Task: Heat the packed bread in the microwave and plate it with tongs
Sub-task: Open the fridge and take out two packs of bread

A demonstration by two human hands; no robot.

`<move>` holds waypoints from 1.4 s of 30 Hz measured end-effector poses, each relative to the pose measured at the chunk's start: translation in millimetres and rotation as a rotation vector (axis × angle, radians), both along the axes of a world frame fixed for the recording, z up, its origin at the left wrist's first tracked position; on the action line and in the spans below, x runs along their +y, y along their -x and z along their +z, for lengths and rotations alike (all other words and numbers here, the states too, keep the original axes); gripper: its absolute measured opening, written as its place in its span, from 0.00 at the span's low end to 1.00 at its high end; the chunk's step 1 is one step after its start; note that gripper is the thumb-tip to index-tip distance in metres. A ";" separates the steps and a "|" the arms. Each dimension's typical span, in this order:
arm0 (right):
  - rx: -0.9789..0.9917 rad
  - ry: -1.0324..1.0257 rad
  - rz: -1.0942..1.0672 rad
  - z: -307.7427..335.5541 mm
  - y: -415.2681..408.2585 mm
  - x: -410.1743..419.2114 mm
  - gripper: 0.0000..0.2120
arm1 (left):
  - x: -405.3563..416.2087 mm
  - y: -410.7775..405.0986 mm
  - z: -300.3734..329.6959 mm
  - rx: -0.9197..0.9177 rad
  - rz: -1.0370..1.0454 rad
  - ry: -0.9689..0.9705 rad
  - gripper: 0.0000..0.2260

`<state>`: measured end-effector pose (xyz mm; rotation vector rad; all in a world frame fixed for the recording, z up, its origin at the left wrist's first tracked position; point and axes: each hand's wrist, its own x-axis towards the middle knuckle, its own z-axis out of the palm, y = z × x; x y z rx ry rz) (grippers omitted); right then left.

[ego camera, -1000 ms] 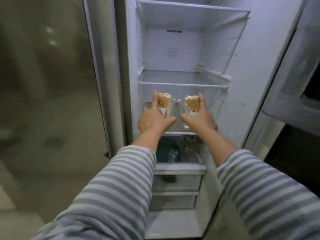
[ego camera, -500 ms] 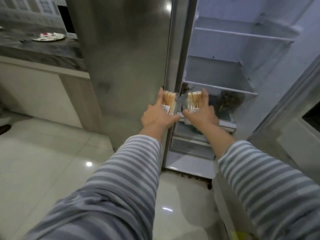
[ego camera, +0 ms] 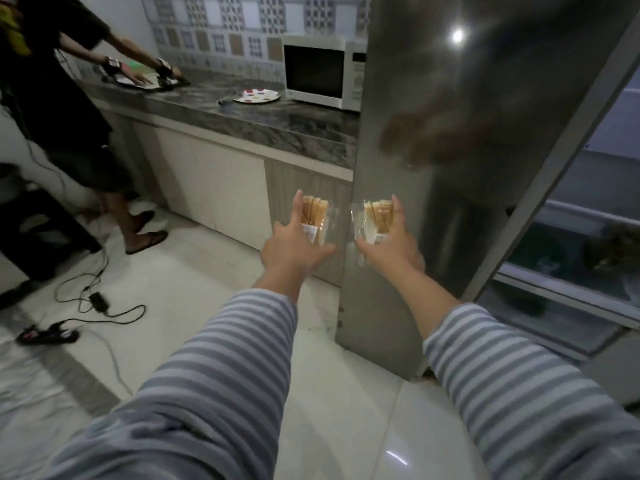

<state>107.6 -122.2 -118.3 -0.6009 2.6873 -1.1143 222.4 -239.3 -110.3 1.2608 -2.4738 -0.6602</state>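
Two clear packs of sliced bread are held out in front of me at chest height. My left hand grips the left bread pack, and my right hand grips the right bread pack. Both packs stand upright, a small gap apart. A white microwave with its door closed stands on the dark stone counter at the back. A dotted plate lies on the counter to the microwave's left, with a dark utensil beside it that may be the tongs.
The steel fridge door stands right behind my right hand, and the open fridge compartment is at far right. A person works at the counter's left end. Cables and a power strip lie on the white tiled floor.
I have turned left away from the open fridge with both bread packs in hand. The counter, microwave and plate have come into view.
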 end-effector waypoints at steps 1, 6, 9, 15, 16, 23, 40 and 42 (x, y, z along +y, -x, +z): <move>-0.007 0.024 0.016 -1.5 -8.4 -18.7 0.46 | -17.6 -11.4 -0.1 0.000 0.021 0.006 0.48; -0.005 0.066 0.092 -1.3 -39.1 -103.3 0.46 | -96.8 -52.4 1.1 0.040 0.123 -0.006 0.48; 0.046 0.066 0.145 0.9 -40.8 -149.1 0.46 | -140.4 -59.6 5.4 0.076 0.163 -0.019 0.48; 0.097 0.084 0.186 7.6 -2.8 -242.0 0.46 | -227.1 -32.8 13.6 0.111 0.198 0.009 0.48; 0.104 0.093 0.189 8.9 7.0 -257.6 0.46 | -241.1 -24.5 16.1 0.115 0.201 0.012 0.47; 0.185 0.074 0.207 36.1 89.4 -363.6 0.47 | -343.0 61.9 40.9 0.165 0.215 0.052 0.47; 0.263 0.131 0.002 63.1 276.3 -566.0 0.46 | -586.3 280.2 70.8 0.190 0.010 0.091 0.49; 0.264 0.141 -0.064 71.4 300.9 -594.4 0.45 | -620.2 309.4 80.0 0.194 -0.036 0.103 0.49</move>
